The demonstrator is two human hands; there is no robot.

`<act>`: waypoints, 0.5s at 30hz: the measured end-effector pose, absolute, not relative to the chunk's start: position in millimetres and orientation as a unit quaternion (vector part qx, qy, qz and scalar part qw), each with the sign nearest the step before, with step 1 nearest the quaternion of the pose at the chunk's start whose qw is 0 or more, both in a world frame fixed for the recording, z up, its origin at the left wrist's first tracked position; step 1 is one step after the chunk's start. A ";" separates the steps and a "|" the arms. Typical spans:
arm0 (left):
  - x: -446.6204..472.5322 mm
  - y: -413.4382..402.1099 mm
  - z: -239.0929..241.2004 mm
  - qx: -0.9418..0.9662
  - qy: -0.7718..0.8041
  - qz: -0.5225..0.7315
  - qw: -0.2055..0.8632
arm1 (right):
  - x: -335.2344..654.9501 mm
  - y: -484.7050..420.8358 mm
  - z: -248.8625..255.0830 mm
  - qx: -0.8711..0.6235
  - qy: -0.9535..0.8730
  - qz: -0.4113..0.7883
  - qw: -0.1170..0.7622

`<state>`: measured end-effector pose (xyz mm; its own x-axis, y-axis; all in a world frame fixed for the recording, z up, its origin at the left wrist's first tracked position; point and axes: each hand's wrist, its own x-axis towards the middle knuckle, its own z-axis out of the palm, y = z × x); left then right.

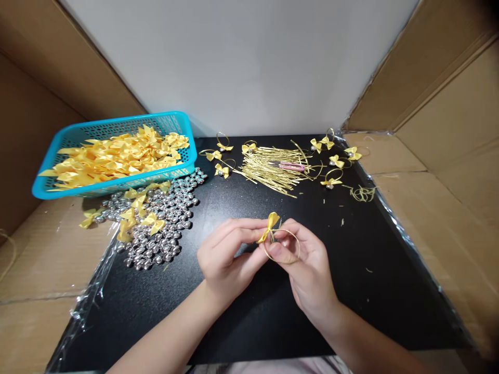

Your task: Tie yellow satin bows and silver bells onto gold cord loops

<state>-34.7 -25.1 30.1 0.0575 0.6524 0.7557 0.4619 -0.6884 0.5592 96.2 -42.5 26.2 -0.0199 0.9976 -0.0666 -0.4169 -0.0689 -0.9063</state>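
My left hand point(234, 246) pinches a yellow ribbon bow point(272, 224) between thumb and fingers, above the middle of the black table. A loop of thin gold cord point(299, 248) is joined to the bow and stands out to its right. With thumb and forefinger closed, my right hand point(306, 254) grips the cord close to the bow. The fingers hide the spot where cord and bow meet. Whether a bell sits on this bow I cannot make out.
A blue basket point(191, 140) of yellow bows stands at the back left. Silver bells point(156, 249) with several bows lie before it. Gold cord pieces point(268, 174) and pink snips point(291, 166) lie at the back, between looped bows point(330, 182). Cardboard walls point(448, 104) flank the table point(374, 322).
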 end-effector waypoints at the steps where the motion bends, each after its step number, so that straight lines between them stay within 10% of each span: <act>1: -34.9 -25.1 30.5 0.726 0.385 0.566 0.076 | 96.0 -42.6 26.0 -0.405 -0.365 0.611 0.574; 15: -35.7 -23.4 30.0 0.759 0.378 0.529 0.012 | 94.4 -41.1 27.5 -0.357 -0.300 0.679 0.568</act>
